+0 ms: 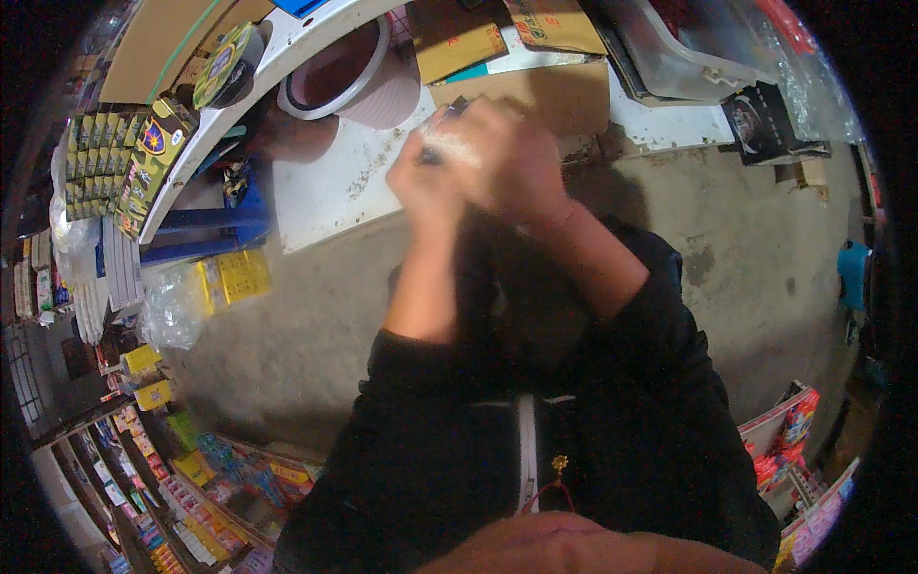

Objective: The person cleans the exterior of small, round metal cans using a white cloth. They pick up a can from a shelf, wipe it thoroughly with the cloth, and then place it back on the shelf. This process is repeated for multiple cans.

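Note:
My left hand (pixel 423 172) and my right hand (pixel 513 158) are raised close together in front of me, above the white shelf board (pixel 330 190). Between them is a small item (pixel 434 156) with dark parts and a pale, shiny area; motion blur hides what it is. Fingers of both hands curl about it, and which hand bears it is unclear. Just beyond my right hand stands an open cardboard box (pixel 588 90). A ribbed pinkish bin (pixel 387 93) with a pale rim stands beyond my left hand.
A camouflage-patterned box (pixel 150 161) is at the left by a white ledge (pixel 193 147). A clear plastic tub (pixel 681 68) and a black box (pixel 764 129) are at the right. Packed goods shelves (pixel 129 495) stand at lower left, a yellow pack (pixel 233 280) above them.

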Tool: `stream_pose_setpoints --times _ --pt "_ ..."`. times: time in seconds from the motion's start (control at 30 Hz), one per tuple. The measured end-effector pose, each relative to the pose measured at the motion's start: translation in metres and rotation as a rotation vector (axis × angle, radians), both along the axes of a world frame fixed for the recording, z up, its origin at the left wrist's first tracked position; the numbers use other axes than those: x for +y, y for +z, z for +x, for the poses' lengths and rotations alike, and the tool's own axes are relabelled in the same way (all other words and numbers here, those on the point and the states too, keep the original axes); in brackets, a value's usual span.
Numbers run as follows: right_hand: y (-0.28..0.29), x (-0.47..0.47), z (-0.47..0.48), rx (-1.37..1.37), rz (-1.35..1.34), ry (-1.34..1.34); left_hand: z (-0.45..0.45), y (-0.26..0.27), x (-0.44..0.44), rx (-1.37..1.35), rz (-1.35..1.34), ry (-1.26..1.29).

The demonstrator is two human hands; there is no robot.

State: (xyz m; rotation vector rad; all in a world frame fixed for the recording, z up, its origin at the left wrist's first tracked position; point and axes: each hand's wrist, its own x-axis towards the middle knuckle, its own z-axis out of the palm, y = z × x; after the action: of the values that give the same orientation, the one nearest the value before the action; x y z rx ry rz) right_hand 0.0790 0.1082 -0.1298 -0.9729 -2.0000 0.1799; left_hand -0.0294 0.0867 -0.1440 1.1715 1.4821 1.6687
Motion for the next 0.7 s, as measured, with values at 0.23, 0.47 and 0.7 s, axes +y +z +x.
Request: stream_pose_setpoints --times 0.23,0.47,0.7 --pt "0.003 0.012 0.003 0.082 0.047 -0.06 -0.001 -0.003 0.002 0.298 -0.015 0.078" --pt "0.006 0.006 0.006 0.089 -0.014 -0.003 0.001 0.0 0.001 0.293 0.015 0.1" --pt "0.006 0.005 0.003 0.091 0.022 -0.029 0.004 0.003 0.003 0.168 0.074 0.035"
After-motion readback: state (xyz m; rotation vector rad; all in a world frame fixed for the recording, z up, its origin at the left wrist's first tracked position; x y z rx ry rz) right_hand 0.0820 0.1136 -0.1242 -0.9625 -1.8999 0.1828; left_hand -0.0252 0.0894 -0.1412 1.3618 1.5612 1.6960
